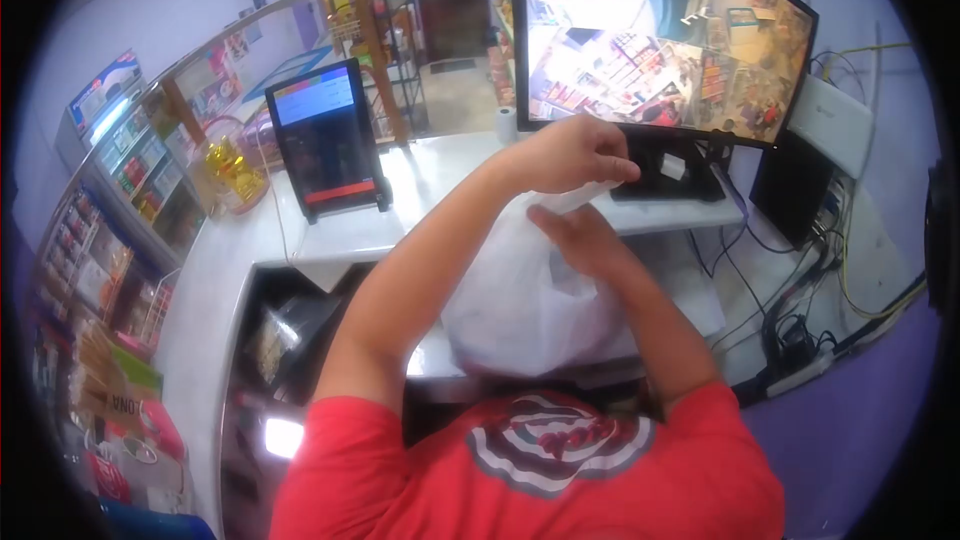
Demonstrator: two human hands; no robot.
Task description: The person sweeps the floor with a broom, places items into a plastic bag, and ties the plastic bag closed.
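Observation:
A full white plastic bag (530, 300) stands on the white counter in front of my red shirt, its contents hidden. Above its top, my left hand (578, 157) is bent over with fingers curled, and a strip of the bag's top runs just under the fingertips and thumb. Lower down and closer to me, my right hand (583, 238) grips the gathered neck of the bag on its right side.
A tablet on a stand (325, 140) and a golden figurine (235, 175) are at the left. Behind the bag is a large monitor (670, 40) on its black base. Cables (790, 325) hang at the right. Stocked shelves (130, 180) line the far left.

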